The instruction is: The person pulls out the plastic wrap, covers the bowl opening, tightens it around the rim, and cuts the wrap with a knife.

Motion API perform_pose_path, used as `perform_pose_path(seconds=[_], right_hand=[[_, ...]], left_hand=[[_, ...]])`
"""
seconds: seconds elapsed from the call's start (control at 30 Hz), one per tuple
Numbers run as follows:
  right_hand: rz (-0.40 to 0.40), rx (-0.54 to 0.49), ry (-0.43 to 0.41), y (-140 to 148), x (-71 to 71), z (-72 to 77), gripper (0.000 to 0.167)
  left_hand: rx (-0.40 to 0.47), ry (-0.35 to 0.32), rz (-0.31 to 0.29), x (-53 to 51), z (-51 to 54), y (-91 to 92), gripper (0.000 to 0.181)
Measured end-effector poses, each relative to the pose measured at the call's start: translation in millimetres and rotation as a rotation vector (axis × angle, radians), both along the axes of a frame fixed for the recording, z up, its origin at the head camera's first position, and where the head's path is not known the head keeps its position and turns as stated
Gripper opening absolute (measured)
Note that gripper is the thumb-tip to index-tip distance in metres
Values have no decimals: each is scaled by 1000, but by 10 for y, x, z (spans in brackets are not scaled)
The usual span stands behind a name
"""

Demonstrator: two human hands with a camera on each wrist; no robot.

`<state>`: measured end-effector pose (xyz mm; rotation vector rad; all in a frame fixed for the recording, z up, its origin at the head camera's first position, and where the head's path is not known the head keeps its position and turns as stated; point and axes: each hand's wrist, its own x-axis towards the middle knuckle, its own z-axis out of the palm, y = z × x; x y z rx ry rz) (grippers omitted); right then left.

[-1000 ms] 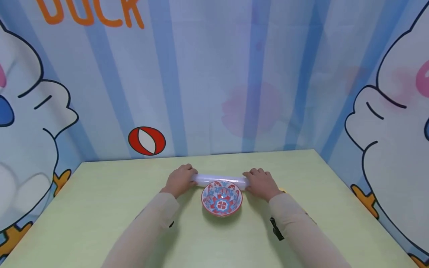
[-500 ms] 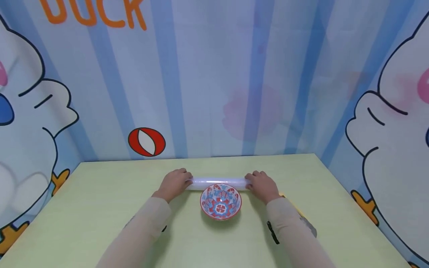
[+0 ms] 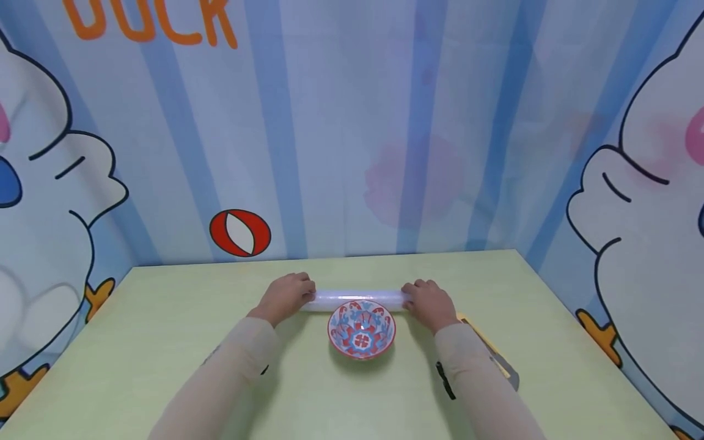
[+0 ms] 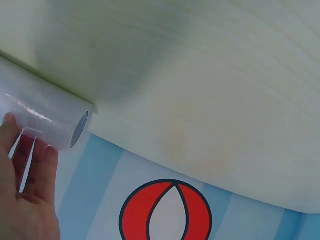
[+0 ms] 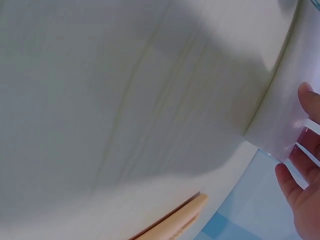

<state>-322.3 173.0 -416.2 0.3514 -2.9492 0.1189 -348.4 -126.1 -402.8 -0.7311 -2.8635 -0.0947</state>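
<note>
A roll of clear plastic wrap point(image 3: 357, 299) lies crosswise on the table behind a bowl with a red, blue and white pattern point(image 3: 361, 330). My left hand point(image 3: 284, 297) holds the roll's left end, thumb on the near side; the hollow core shows in the left wrist view, where the hand point(image 4: 30, 185) is at the roll point(image 4: 45, 105). My right hand point(image 3: 431, 304) holds the right end. In the right wrist view that hand point(image 5: 305, 175) has thumb and fingers on the roll point(image 5: 285, 115). The bowl stands upright between my forearms, with nothing seen inside.
A flat yellow and grey object point(image 3: 503, 366) lies by my right forearm, partly hidden by it; its kind is unclear. Behind the pale green table point(image 3: 192, 318) hangs a striped blue backdrop point(image 3: 346, 153) with printed ducks at both sides.
My left hand has shifted left along the roll to its end, and more of the roll shows between my hands. More of the yellow and grey object is visible beside my right forearm.
</note>
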Motion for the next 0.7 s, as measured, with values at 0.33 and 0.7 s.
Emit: perform_pose_path(seconds=[0.33,0.7], right_hand=[[-15,-84,11,-16,82,-90,33],[-5,-196,-48,-90,-25,90,14]], left_hand=[[19,-24,87,41,-8,2,9],[42,12,107,-10,64,100,7]])
